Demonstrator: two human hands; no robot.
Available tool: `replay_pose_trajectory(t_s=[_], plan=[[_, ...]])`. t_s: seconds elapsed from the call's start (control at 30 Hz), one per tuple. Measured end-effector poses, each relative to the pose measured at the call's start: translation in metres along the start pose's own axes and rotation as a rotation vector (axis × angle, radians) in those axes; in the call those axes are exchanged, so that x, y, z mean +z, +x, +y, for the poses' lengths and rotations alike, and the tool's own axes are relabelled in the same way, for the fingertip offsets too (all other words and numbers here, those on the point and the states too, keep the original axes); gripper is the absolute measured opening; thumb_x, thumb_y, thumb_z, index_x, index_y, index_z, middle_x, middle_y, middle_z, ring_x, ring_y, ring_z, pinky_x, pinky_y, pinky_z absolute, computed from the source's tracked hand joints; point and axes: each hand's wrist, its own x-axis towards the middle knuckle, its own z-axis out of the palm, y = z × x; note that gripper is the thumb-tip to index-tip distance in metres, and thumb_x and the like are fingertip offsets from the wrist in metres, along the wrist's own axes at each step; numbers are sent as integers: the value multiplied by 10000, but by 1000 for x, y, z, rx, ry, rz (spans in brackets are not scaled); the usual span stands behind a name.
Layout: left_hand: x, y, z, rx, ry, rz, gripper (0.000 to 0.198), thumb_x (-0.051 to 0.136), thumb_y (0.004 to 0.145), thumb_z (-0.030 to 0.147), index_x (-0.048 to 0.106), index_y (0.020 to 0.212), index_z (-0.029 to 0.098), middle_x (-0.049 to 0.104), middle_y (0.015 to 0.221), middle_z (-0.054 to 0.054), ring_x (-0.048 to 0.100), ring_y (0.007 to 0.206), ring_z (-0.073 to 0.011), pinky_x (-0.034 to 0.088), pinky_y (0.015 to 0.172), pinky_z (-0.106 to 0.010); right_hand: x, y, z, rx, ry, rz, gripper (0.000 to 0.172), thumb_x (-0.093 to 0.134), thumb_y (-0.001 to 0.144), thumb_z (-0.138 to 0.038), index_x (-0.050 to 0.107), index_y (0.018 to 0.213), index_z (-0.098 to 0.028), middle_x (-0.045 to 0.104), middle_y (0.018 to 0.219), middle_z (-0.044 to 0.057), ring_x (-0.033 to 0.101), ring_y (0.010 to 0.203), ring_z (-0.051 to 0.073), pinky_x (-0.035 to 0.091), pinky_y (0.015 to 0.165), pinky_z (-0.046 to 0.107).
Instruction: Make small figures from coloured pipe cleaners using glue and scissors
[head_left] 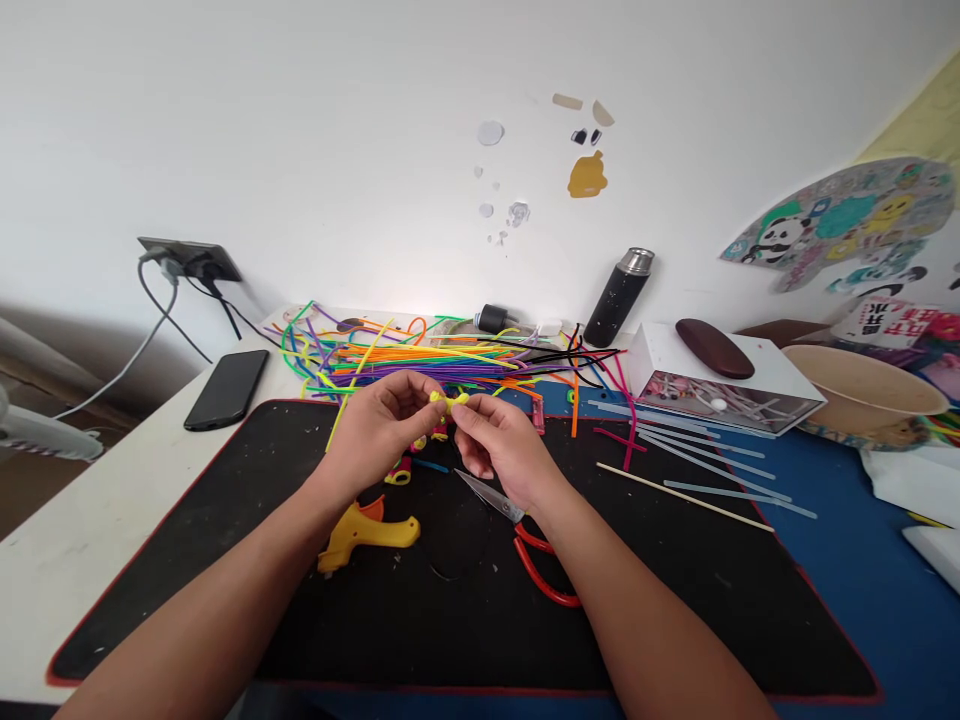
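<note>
Between the fingertips of both hands is a small piece of yellow pipe cleaner (450, 401), twisted into a bow-like shape. My left hand (390, 425) pinches its left end, and my right hand (499, 440) pinches the other. Just below the hands sit small pink and yellow pieces (402, 472), partly hidden by my fingers. Scissors with red handles (544, 580) lie under my right wrist, blades pointing toward the far left. Beside my left forearm rests a yellow glue gun (367, 532) with an orange trigger, partly covered by the arm.
Many coloured pipe cleaners (450, 362) lie along the wall behind the black mat (225, 560). A phone (227, 390) is at left. Toward the right are a black thermos (619, 300), a white box (720, 375), translucent glue sticks (712, 455), a thin wooden stick (682, 495) and a beige bowl (862, 380).
</note>
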Motion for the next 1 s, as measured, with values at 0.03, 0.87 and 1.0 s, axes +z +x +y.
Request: replay_pose_trajectory(t_s=[0.03, 0.87, 1.0], plan=[[0, 0, 0, 0, 3, 1, 271, 815, 803, 394, 675, 884, 177, 688, 807, -23, 625, 682, -144, 494, 599, -247, 0, 0, 0, 0, 3, 1, 425, 803, 812, -569, 595, 883, -205, 585, 582, -79, 449, 370, 60, 219, 350, 191], [0, 6, 0, -185, -125, -143, 385, 918, 671, 457, 679, 803, 187, 665, 671, 8, 609, 595, -137, 507, 580, -253, 0, 3, 6, -107, -130, 60, 393, 766, 830, -546, 532, 797, -232, 510, 498, -101, 405, 370, 69, 249, 382, 199], [-1, 7, -2, -187, -148, -148, 400, 913, 687, 492, 696, 813, 180, 678, 700, 0, 625, 614, -140, 520, 604, -261, -1, 3, 5, -110, -128, 74, 386, 755, 838, -546, 526, 802, -237, 509, 506, -102, 401, 377, 71, 262, 384, 198]])
